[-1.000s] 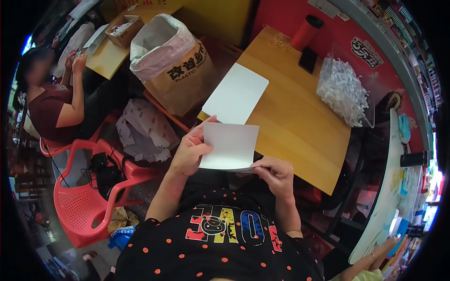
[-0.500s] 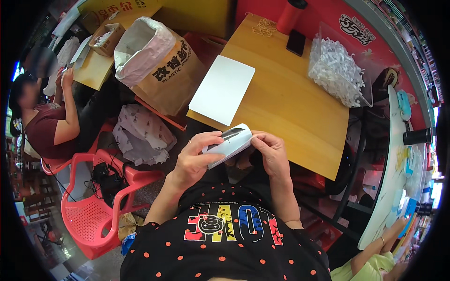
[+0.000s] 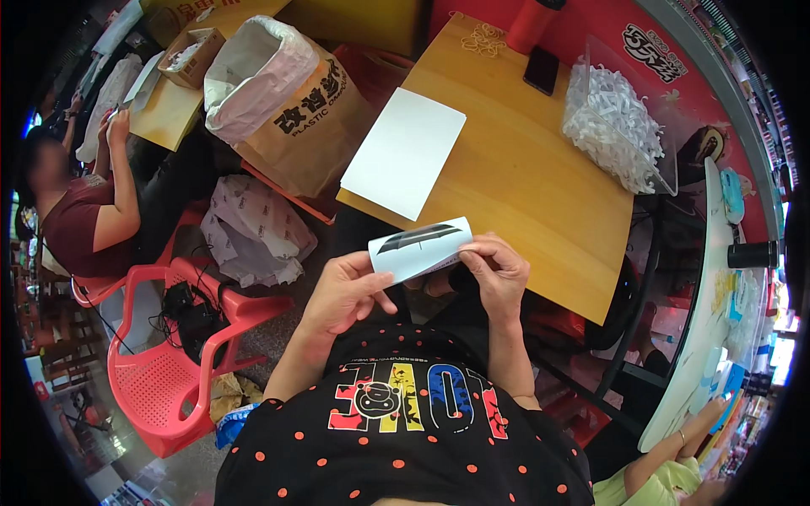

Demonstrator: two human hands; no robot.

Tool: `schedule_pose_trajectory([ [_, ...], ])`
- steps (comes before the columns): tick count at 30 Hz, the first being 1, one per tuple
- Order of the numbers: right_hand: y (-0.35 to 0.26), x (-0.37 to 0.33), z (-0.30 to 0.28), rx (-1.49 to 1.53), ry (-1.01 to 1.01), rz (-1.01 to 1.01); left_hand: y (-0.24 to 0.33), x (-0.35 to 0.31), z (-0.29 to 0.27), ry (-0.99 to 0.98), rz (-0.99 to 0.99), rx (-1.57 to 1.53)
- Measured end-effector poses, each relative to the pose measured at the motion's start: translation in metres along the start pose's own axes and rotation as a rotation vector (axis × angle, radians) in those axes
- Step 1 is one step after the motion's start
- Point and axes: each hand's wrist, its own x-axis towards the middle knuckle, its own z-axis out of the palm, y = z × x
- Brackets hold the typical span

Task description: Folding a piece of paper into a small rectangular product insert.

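Between my two hands, above my lap, is a curled white sheet [image 3: 407,263] printed with a dark umbrella shape. Its left end is pinched by my left hand [image 3: 342,295], thumb lying across the lower face and other fingers behind. My right hand [image 3: 499,271] is closed on the right end, thumb and fingertips together at the edge. Just beyond the sheet, a stack of blank white paper [image 3: 405,156] lies at the table's near left corner.
The wooden table [image 3: 540,202] bears rubber bands [image 3: 483,40], a red bottle [image 3: 531,27], a phone [image 3: 541,70] and a clear bin of white strips [image 3: 614,126]. A large paper bag [image 3: 316,126] stands left; a pink chair [image 3: 156,388] holds black cables. People sit at left and lower right.
The curled sheet has turned so its umbrella print faces me more fully. My left hand has shifted its fingers from over the top edge to the left end.
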Motion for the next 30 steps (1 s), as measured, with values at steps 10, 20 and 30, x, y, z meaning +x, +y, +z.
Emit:
schedule_pose_trajectory([
  [10,0.009,-0.007,-0.001,0.256,0.097,0.348,-0.011,0.008,0.004,0.017,0.105,0.029],
  [20,0.008,-0.006,0.001,0.284,0.087,0.419,-0.024,0.01,0.007,0.102,0.329,0.203],
  [30,0.003,-0.002,0.002,0.309,0.048,0.461,-0.026,0.012,0.006,0.085,0.191,0.008],
])
